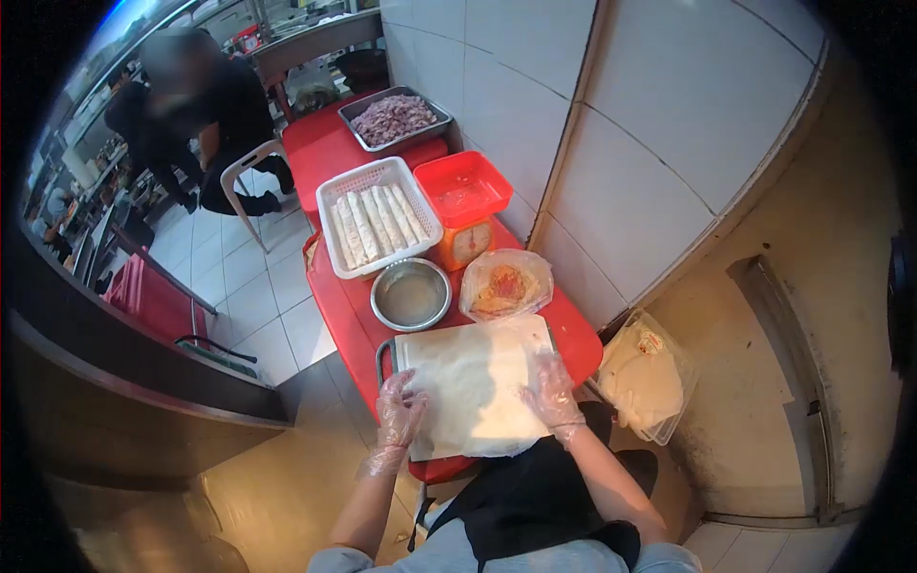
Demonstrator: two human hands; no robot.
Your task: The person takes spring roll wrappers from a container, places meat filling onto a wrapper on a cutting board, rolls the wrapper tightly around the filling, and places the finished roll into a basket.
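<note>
A pale, thin rectangular sheet (478,382) lies over a board on the red table. Gloved in clear plastic, my left hand (401,411) is at the sheet's left edge, fingers apart and slightly curled, holding nothing visible. My right hand (554,393), also gloved, rests at the right edge with its fingers spread. Just beyond the sheet are a metal bowl (411,295) of cloudy liquid and a clear container (506,285) with orange-red contents. Farther back, a white basket (335,227) holds several long white rolls.
A red tray (463,186) sits on an orange scale (468,244). Behind it is a metal tray (400,116) of chopped meat. A clear tub (645,377) stands low at the right, beside the tiled wall (659,191). Two people are at the upper left, near a white chair (250,167).
</note>
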